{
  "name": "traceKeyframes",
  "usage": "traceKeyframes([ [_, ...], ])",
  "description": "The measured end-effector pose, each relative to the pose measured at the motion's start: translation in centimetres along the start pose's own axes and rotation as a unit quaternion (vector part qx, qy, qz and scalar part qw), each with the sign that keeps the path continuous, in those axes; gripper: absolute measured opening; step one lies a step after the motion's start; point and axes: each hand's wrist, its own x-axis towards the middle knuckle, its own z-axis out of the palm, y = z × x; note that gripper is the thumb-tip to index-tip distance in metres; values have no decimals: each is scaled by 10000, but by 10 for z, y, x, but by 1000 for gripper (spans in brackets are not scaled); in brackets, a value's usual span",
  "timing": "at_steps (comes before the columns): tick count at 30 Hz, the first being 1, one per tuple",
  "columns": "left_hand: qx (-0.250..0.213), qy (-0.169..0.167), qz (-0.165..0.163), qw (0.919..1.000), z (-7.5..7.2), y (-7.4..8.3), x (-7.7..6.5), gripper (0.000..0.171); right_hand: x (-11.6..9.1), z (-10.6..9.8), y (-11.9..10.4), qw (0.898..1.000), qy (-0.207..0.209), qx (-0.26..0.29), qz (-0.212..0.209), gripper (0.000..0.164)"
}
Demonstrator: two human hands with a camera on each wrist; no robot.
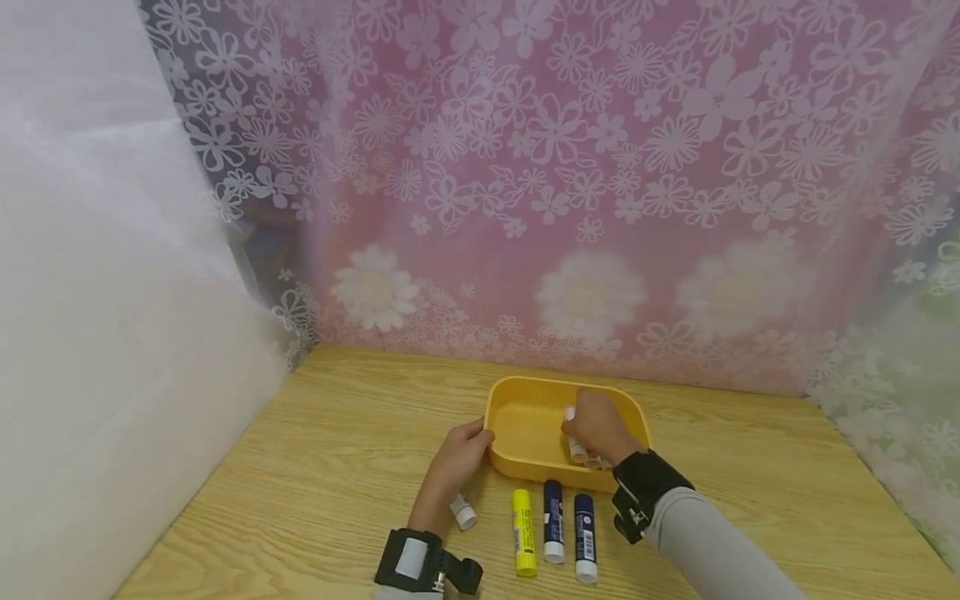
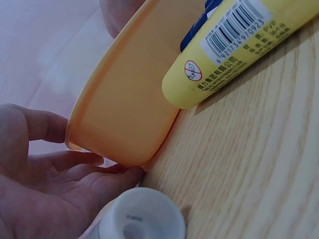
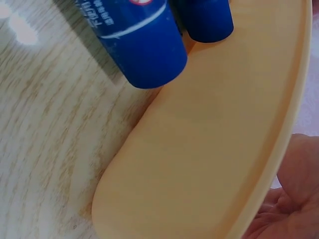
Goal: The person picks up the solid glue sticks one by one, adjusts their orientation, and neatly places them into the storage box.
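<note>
A yellow plastic bin (image 1: 525, 427) stands on the table, and my left hand (image 1: 457, 454) holds its left end. The thumb lies over the rim; the other fingers are against the outer wall, as the left wrist view shows. My right hand (image 1: 600, 427) reaches inside at the right end and grips a white glue stick (image 1: 576, 451). More white sticks (image 1: 593, 462) lie beside it, partly covered by that hand. In the right wrist view the bin wall hides the fingertips. Below my left palm lies another white glue stick (image 1: 463, 512), partly hidden by the wrist.
In front of the bin lie a yellow glue stick (image 1: 523, 533) and two dark blue glue sticks with white ends, one (image 1: 553, 521) in the middle and one (image 1: 585, 537) at the right. A flowered curtain (image 1: 480, 208) hangs behind the wooden table (image 1: 330, 442).
</note>
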Motion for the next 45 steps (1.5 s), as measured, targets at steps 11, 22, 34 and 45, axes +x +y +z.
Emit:
traceKeyframes([
  [11,-17,2,15,10000,-1,2,0,50,1,0,-1,9998,-116,17,131,36],
  [22,-64,-12,57,10000,-1,1,0,48,2,3,-2,9995,-103,-257,117,44],
  [34,-69,-2,82,9999,0,-1,1,48,4,6,-2,9987,-173,-397,261,48],
  [45,-36,11,32,10000,0,-1,0,48,3,6,-1,9991,-197,-270,254,50],
])
